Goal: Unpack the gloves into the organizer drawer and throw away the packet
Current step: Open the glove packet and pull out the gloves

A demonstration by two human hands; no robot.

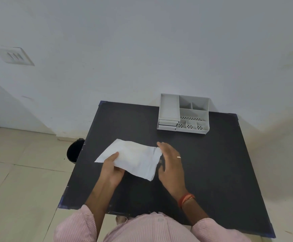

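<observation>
A flat white paper packet (pixel 135 158) hangs just above the middle of the black table (pixel 212 163). My left hand (pixel 111 169) grips its near left edge, thumb on top. My right hand (pixel 171 163) is beside the packet's right end, fingers spread, at most brushing the crumpled edge; it holds nothing. The grey organizer (pixel 184 113) stands at the table's far edge, against the wall, with two small shut drawers (pixel 167 124) at its front left under a long tray. No gloves are visible; the packet hides its contents.
A black bin (pixel 74 151) stands on the tiled floor just past the table's left edge. The white wall rises right behind the organizer. My pink striped sleeves fill the bottom of the view.
</observation>
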